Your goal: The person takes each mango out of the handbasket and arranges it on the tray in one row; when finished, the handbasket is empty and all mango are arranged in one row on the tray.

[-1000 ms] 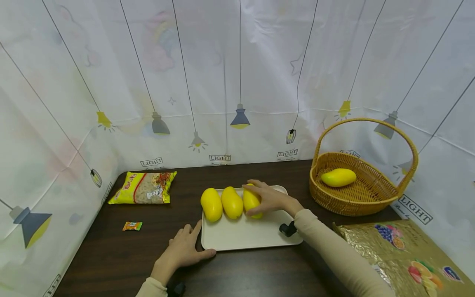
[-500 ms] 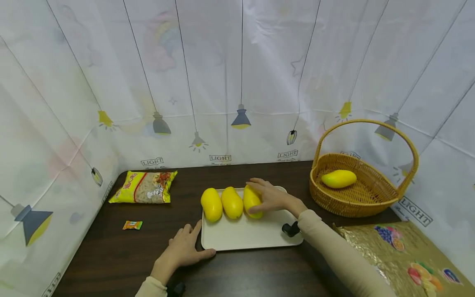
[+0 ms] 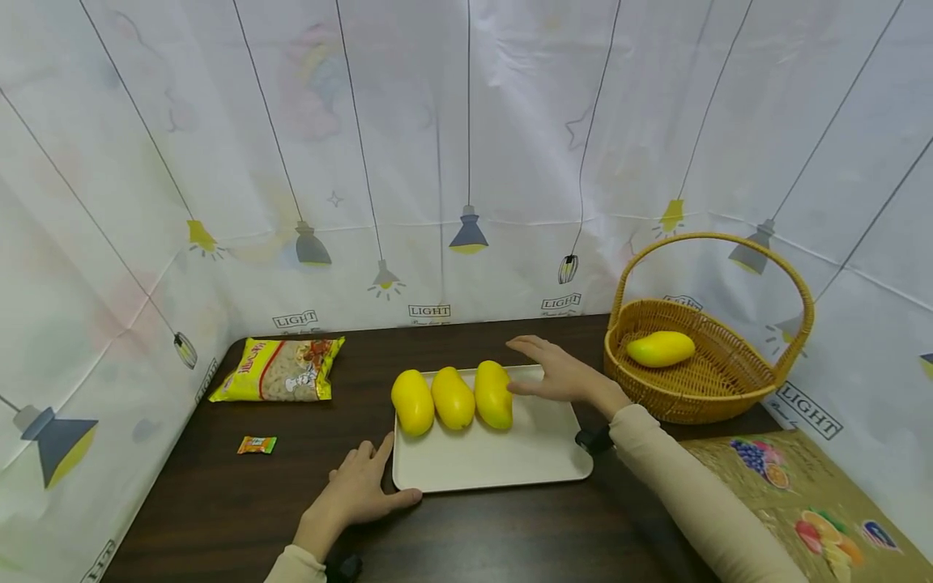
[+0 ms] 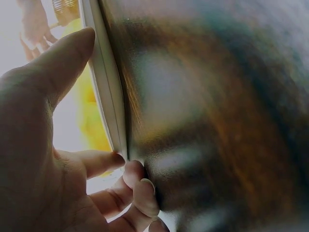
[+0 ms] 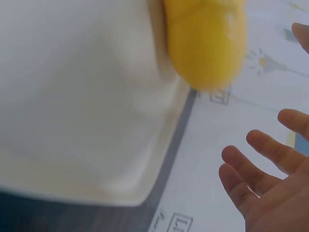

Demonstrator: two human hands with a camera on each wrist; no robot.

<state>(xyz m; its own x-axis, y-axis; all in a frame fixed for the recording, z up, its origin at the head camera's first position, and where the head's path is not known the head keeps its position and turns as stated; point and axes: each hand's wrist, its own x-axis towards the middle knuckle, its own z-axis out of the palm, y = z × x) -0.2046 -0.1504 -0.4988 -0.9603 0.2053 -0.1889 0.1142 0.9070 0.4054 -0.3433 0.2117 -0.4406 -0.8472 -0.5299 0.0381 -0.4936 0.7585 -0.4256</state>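
Three yellow mangoes lie side by side on a white rectangular tray (image 3: pixel 484 461): a left mango (image 3: pixel 412 403), a middle mango (image 3: pixel 453 398) and a right mango (image 3: pixel 493 395). My right hand (image 3: pixel 564 374), fingers spread and holding nothing, hovers over the tray's back right part, just right of the right mango. The right wrist view shows a mango (image 5: pixel 207 48) apart from those fingers. At the tray's front left corner rests my left hand (image 3: pixel 357 487), thumb along the front edge and fingers by the left edge. In the left wrist view its thumb (image 4: pixel 72 53) lies against the tray rim.
A wicker basket (image 3: pixel 700 405) with a tall handle stands at the back right, one mango (image 3: pixel 661 349) inside. A gold printed bag (image 3: pixel 794 494) lies before it. On the left are a yellow food packet (image 3: pixel 287 370) and a small orange-green wrapper (image 3: pixel 257 444).
My right hand has let go of the right mango and moved up and right, away from it. The mango stays on the tray. My left hand has kept its place.
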